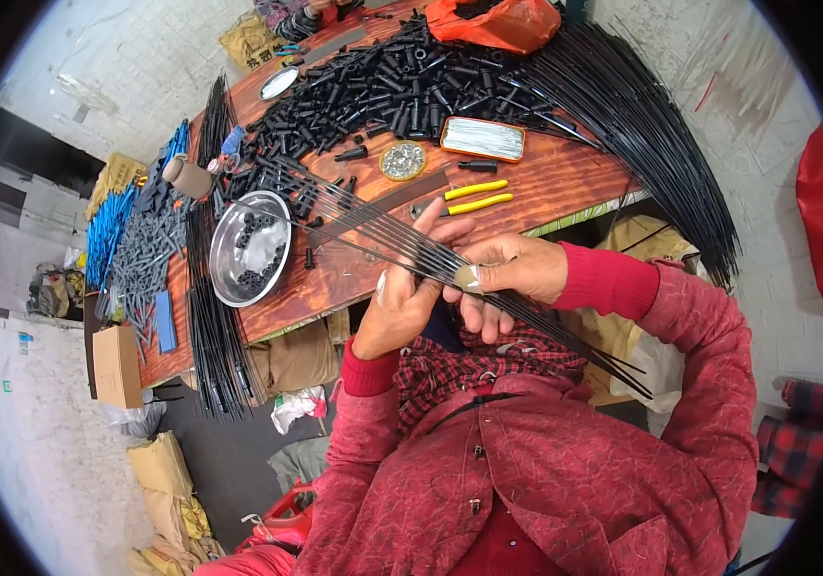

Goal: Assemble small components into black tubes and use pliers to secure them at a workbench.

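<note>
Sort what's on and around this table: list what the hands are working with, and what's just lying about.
In hand:
- bundle of thin black rods, gripped by left hand and right hand
- steel bowl of small black caps, nearest the rod tips

Lying about:
- yellow-handled pliers
- orange plastic bag
- orange-rimmed tray
- cardboard box
- blue rods

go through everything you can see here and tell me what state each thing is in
Left hand: gripping the rods.
Right hand: pinching the rods, thumb taped.
Rods: bundled, fanned out over the table.
Steel bowl: holds a few black caps.
Orange tray: filled with silvery pins.
Pliers: lying shut.
</note>
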The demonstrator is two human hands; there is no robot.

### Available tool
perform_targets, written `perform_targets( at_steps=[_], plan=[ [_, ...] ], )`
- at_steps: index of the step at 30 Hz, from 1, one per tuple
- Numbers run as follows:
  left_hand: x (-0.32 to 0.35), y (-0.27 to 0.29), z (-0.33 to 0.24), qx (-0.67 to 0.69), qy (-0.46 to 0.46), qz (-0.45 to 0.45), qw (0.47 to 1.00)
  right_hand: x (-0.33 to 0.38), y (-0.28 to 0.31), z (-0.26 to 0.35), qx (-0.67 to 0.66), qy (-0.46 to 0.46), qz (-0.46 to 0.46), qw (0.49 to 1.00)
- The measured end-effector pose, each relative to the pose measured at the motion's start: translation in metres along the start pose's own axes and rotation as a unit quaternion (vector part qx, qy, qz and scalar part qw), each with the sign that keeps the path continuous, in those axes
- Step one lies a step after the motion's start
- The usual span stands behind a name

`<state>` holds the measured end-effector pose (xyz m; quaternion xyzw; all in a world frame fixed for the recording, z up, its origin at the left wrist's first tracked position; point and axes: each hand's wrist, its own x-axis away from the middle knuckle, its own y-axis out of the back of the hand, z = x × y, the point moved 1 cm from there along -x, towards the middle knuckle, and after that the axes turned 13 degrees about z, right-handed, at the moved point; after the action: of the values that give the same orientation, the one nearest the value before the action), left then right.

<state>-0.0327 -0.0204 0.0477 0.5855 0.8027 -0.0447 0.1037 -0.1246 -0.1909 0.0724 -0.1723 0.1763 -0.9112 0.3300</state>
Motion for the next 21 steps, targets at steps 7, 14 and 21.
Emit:
perform_targets(
  at_steps=[7,14,21],
  plan=[
    [0.0,-0.001,0.014,-0.053,0.017,0.001,0.998,-0.003,0.013,-0.012,-0.069,0.011,0.035,0.997],
    [0.003,-0.008,0.026,0.025,0.008,0.003,1.0,-0.006,0.013,-0.014,-0.084,0.012,0.056,0.995],
    [0.004,-0.015,0.022,0.01,0.015,-0.005,1.0,-0.006,0.012,-0.016,-0.102,0.024,0.081,0.991]
  ],
)
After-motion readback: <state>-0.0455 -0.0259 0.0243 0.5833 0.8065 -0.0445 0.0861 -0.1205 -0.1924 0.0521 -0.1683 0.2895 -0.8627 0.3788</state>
